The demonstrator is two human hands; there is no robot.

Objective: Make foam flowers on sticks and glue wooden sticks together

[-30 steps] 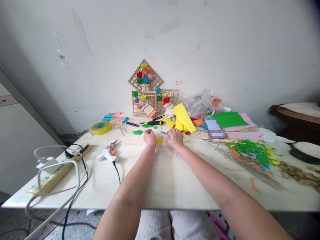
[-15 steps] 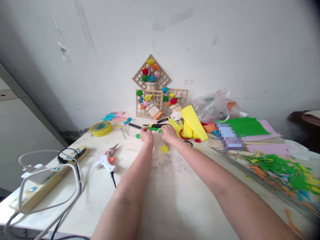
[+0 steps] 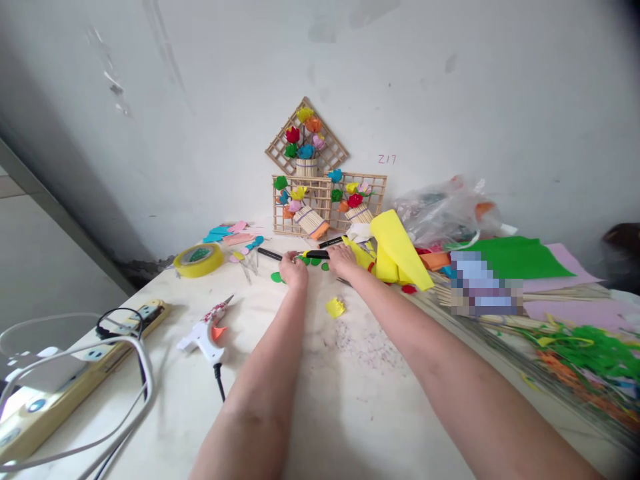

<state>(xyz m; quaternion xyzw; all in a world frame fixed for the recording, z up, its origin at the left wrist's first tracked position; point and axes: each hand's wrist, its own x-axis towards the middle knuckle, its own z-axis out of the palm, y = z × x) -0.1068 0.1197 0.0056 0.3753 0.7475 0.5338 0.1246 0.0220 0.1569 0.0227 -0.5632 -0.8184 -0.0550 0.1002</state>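
Both hands reach to the back middle of the white table. My left hand [image 3: 294,269] is closed, fingers bent together, beside a dark pen [image 3: 270,254] and a green paper disc [image 3: 277,277]; whatever it pinches is too small to name. My right hand [image 3: 342,259] lies at the right end of a black-handled tool [image 3: 317,254], its fingertips partly hidden, so its grip is unclear. More green discs [image 3: 315,262] lie between the hands. A yellow paper piece [image 3: 335,307] rests nearer me.
Flower lattices [image 3: 303,207] stand against the wall. Yellow tape [image 3: 199,259], a glue gun [image 3: 205,338] and a power strip [image 3: 75,380] with looping cables are at left. Yellow paper [image 3: 397,250], green sheets [image 3: 520,257] and paper scraps [image 3: 590,353] lie at right.
The view has shifted slightly, spreading the side objects outward. The black-handled tool's yellow part now shows between my hands, and my right hand sits a little farther from my left.
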